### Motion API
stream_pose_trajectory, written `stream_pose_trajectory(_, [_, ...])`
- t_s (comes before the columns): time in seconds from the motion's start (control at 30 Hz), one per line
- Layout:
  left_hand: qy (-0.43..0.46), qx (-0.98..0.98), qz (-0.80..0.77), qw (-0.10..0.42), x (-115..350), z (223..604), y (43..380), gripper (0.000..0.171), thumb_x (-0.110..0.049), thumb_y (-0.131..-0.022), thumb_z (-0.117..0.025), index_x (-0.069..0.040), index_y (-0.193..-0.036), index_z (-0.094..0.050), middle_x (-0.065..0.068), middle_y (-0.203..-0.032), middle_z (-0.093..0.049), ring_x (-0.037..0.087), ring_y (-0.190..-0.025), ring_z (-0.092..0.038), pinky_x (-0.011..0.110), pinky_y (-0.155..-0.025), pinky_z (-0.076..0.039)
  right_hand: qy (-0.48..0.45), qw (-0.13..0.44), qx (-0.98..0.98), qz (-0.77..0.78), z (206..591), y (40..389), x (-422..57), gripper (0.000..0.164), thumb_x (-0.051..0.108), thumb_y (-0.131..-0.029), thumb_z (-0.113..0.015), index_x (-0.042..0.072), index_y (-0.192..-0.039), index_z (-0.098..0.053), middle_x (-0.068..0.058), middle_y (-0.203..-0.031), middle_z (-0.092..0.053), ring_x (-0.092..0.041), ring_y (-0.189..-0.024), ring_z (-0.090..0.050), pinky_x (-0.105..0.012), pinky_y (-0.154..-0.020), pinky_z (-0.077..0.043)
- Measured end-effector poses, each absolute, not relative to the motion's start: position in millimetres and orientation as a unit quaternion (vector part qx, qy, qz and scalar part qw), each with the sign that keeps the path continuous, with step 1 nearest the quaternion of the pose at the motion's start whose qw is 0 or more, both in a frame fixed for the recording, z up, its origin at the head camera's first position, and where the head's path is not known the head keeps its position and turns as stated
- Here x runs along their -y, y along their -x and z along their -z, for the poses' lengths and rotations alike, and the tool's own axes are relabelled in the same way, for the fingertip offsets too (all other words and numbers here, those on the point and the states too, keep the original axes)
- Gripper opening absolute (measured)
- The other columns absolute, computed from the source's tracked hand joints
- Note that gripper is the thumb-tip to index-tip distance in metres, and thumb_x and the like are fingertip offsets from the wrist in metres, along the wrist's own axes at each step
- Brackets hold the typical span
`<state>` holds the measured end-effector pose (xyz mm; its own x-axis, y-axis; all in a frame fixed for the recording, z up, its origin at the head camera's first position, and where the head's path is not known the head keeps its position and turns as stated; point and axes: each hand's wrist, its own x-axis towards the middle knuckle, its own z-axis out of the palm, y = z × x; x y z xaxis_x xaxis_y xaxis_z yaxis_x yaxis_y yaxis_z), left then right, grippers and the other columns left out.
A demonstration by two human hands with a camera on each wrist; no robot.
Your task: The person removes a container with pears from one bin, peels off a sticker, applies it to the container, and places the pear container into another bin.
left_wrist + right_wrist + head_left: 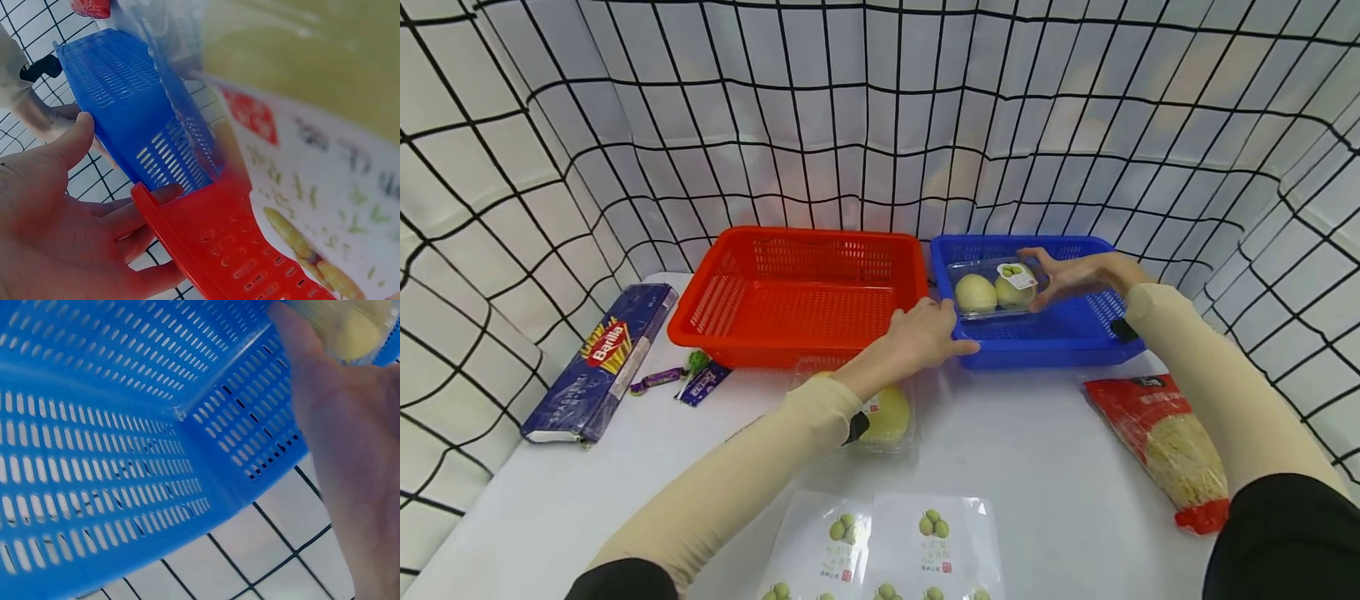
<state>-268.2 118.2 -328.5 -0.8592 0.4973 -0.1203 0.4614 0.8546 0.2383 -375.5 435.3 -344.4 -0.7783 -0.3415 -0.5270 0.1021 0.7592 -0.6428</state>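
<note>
In the head view my right hand (1078, 279) holds the right end of a clear plastic box of fruit (976, 294), thumb and fingers spread over its sides. Two round pale-yellow fruits and a white label show in the box, which lies in the left part of the blue basket (1037, 354). My left hand (921, 333) rests where the red basket (797, 350) and blue basket meet, fingers loosely extended at the red rim and thumb by the blue one. Under my left wrist, a second fruit box (891, 417) sits on the table, partly hidden by the forearm.
Left of the red basket lie a blue Barilla box (602, 362) and several small wrapped sweets (703, 383). A red-ended bag of dry food (1180, 450) lies at the right. Printed sheets (887, 550) cover the table's front. Black netting (865, 154) surrounds the table.
</note>
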Motion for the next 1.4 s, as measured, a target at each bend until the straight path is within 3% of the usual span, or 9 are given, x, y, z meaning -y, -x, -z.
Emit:
stream_pose_trajectory(0.33, [-0.249, -0.959, -0.099, 0.088, -116.4, 325.4, 267.0, 0.085, -0.061, -0.094, -0.063, -0.005, -0.155, -0.040, 0.009, -0.147, -0.059, 0.024, -0.143, -0.045, 0.052, -0.108, -0.044, 0.041, 0.354, -0.892, 0.279, 343.3, 379.7, -423.4, 0.129, 0.031, -0.088, -0.081, 0.030, -0.160, 0.027, -0.029, -0.166, 0.022, -0.057, -0.155, -0.007, -0.068, -0.123, -0.019])
stream_pose_trajectory(0.47, [-0.253, -0.958, -0.101, 0.091, -116.5, 327.9, 266.5, 0.085, -0.062, -0.094, -0.062, -0.004, -0.154, -0.041, 0.009, -0.149, -0.058, 0.024, -0.143, -0.045, 0.052, -0.108, -0.044, 0.052, 0.343, -0.908, 0.235, 341.9, 375.2, -420.9, 0.125, 0.043, -0.090, -0.077, 0.026, -0.161, 0.023, -0.032, -0.167, 0.017, -0.061, -0.152, -0.011, -0.074, -0.120, -0.019])
stream_pose_trajectory(0.63, [-0.253, -0.958, -0.099, 0.091, -115.1, 330.1, 265.4, 0.086, -0.062, -0.095, -0.062, -0.004, -0.155, -0.040, 0.010, -0.150, -0.056, 0.024, -0.143, -0.045, 0.052, -0.108, -0.044, 0.089, 0.293, -0.932, 0.195, 327.2, 364.5, -411.4, 0.109, 0.043, -0.095, -0.071, 0.017, -0.165, 0.009, -0.031, -0.168, 0.007, -0.061, -0.152, -0.008, -0.076, -0.118, -0.018])
stream_pose_trajectory(0.73, [-0.254, -0.958, -0.099, 0.087, -114.5, 330.2, 266.1, 0.088, -0.063, -0.094, -0.061, -0.005, -0.156, -0.039, 0.010, -0.151, -0.056, 0.024, -0.143, -0.045, 0.052, -0.108, -0.044, 0.126, 0.232, -0.947, 0.184, 311.6, 353.2, -406.4, 0.095, 0.035, -0.099, -0.067, 0.010, -0.165, -0.004, -0.032, -0.169, -0.002, -0.058, -0.154, -0.008, -0.076, -0.119, -0.017])
stream_pose_trajectory(0.87, [-0.262, -0.956, -0.110, 0.078, -114.2, 330.8, 268.8, 0.086, -0.062, -0.095, -0.061, -0.004, -0.154, -0.041, 0.010, -0.148, -0.057, 0.024, -0.143, -0.045, 0.052, -0.107, -0.044, 0.159, 0.147, -0.953, 0.211, 297.3, 331.3, -403.8, 0.078, 0.031, -0.104, -0.061, 0.005, -0.163, -0.016, -0.030, -0.167, -0.019, -0.052, -0.154, -0.020, -0.070, -0.120, -0.023])
stream_pose_trajectory(1.07, [-0.255, -0.957, -0.114, 0.079, -117.2, 330.4, 272.0, 0.081, -0.062, -0.095, -0.062, -0.004, -0.150, -0.045, 0.009, -0.147, -0.057, 0.024, -0.143, -0.044, 0.051, -0.107, -0.045, 0.188, -0.014, -0.948, 0.256, 301.6, 280.3, -395.2, 0.061, 0.034, -0.105, -0.058, 0.010, -0.157, -0.037, -0.018, -0.160, -0.044, -0.039, -0.146, -0.043, -0.061, -0.116, -0.038])
stream_pose_trajectory(1.27, [-0.260, -0.955, -0.112, 0.087, -118.9, 329.0, 274.9, 0.078, -0.062, -0.096, -0.061, -0.004, -0.146, -0.048, 0.010, -0.143, -0.058, 0.026, -0.142, -0.044, 0.053, -0.108, -0.044, 0.257, -0.217, -0.892, 0.301, 334.5, 218.6, -370.1, 0.040, 0.011, -0.101, -0.064, 0.007, -0.140, -0.058, -0.013, -0.139, -0.064, -0.020, -0.127, -0.059, -0.024, -0.108, -0.046])
stream_pose_trajectory(1.33, [-0.260, -0.955, -0.111, 0.086, -120.2, 328.7, 275.3, 0.078, -0.062, -0.096, -0.061, -0.004, -0.146, -0.048, 0.011, -0.143, -0.058, 0.026, -0.142, -0.045, 0.054, -0.108, -0.044, 0.277, -0.241, -0.869, 0.331, 349.3, 200.5, -359.2, 0.039, 0.005, -0.098, -0.065, 0.007, -0.137, -0.060, -0.012, -0.134, -0.066, -0.013, -0.123, -0.060, -0.015, -0.103, -0.045])
stream_pose_trajectory(1.4, [-0.258, -0.956, -0.111, 0.088, -120.9, 330.1, 274.3, 0.079, -0.062, -0.095, -0.061, -0.003, -0.146, -0.047, 0.012, -0.144, -0.058, 0.027, -0.142, -0.046, 0.055, -0.109, -0.044, 0.294, -0.224, -0.855, 0.365, 365.8, 184.0, -346.3, 0.041, 0.001, -0.097, -0.065, 0.008, -0.136, -0.061, -0.010, -0.132, -0.068, -0.010, -0.118, -0.061, -0.017, -0.098, -0.048])
